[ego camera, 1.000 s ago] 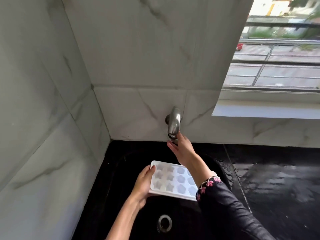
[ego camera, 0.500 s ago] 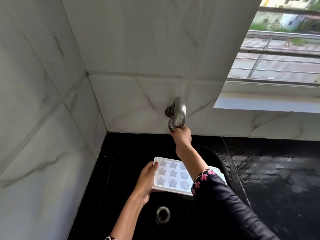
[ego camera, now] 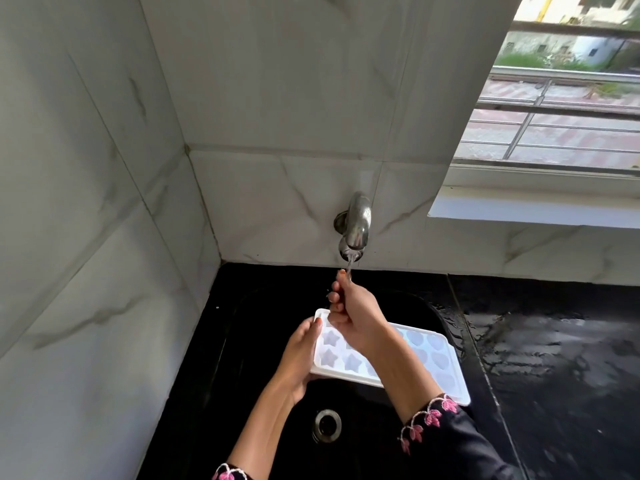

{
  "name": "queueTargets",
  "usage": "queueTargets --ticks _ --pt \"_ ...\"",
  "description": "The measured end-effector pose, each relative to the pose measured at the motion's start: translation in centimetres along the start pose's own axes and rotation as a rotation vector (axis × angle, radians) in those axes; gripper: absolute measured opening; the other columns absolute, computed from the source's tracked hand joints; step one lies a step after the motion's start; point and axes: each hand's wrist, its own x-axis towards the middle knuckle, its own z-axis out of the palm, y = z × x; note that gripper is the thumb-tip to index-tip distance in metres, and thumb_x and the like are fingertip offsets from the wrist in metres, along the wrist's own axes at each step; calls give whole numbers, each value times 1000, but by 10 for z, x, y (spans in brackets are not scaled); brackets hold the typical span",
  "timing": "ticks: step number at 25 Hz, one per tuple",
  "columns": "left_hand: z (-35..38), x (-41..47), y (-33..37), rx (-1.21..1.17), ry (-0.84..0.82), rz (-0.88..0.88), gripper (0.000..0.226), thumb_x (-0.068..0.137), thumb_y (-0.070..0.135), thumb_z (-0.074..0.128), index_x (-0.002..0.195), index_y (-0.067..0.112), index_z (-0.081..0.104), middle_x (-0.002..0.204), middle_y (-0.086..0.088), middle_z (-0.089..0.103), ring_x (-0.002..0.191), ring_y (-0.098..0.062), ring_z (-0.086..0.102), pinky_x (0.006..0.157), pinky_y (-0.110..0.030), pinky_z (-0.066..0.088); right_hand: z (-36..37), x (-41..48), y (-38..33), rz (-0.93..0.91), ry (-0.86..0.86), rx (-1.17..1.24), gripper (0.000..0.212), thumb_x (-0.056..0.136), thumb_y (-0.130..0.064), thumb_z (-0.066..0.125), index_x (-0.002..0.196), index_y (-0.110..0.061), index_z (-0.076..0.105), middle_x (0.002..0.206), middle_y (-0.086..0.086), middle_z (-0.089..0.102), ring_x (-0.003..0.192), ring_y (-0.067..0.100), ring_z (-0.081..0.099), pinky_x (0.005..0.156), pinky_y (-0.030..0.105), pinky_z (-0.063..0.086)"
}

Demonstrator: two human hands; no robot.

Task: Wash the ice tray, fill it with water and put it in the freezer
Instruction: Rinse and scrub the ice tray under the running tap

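Note:
A white ice tray (ego camera: 433, 358) with star and heart moulds is held level over the black sink (ego camera: 242, 341). My left hand (ego camera: 299, 355) grips its left short edge, thumb on top. My right hand (ego camera: 356, 313) hovers above the tray's far left corner, just under the steel wall tap (ego camera: 358, 223). Its fingers are loosely bent and hold nothing. A thin stream of water (ego camera: 349, 263) runs from the spout onto those fingertips. My right forearm hides the middle of the tray.
The sink drain (ego camera: 327, 426) lies below the tray. A wet black countertop (ego camera: 554, 358) extends to the right. Marble-look tiled walls close in at the left and back. A white window ledge (ego camera: 519, 209) juts out at upper right.
My right hand has come down off the tap and now sits below the spout. Water has started flowing. The left hand keeps holding the tray in the same place.

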Motion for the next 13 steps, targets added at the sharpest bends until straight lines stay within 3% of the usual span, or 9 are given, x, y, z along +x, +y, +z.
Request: queueTargets --ticks 2,4,6,8,11,13 --pt "0 1 3 -30 7 14 29 103 34 44 118 18 63 108 -4 74 96 -15 71 79 -29 58 -10 -2 -1 -276 50 -749 23 101 -21 45 84 -14 59 71 3 64 66 20 60 60 32 49" --pt "2 4 5 -89 19 31 33 102 32 45 122 12 62 112 -12 72 99 -26 69 85 -39 55 -23 -6 5 -492 25 -1301 19 94 -12 47 100 -13 65 102 6 70 99 27 61 85 36 48" --pt "5 6 7 -114 18 45 32 103 30 44 119 10 63 108 -14 73 92 -24 70 74 -33 57 -30 -13 16 -648 15 -1526 20 95 -19 47 106 -20 64 114 -1 66 111 25 54 91 38 40" --pt "7 8 6 -120 -4 55 31 103 29 44 117 10 65 104 -12 75 86 -21 72 66 -28 57 -35 -18 24 -763 66 -1599 21 99 -30 42 112 -23 57 117 -6 64 112 24 48 87 38 32" --pt "3 14 5 -157 25 80 34 102 26 47 119 2 63 100 -14 74 83 -23 71 68 -31 57 -49 -16 25 -876 -50 -1634 28 100 -35 39 122 -24 51 116 -6 68 111 24 49 86 41 32" --pt "8 15 3 -133 17 103 34 102 23 45 118 -1 63 103 -19 73 87 -26 70 72 -32 57 -53 -13 22 -974 14 -1747 28 98 -39 37 116 -24 52 110 -7 70 103 25 54 83 41 36"
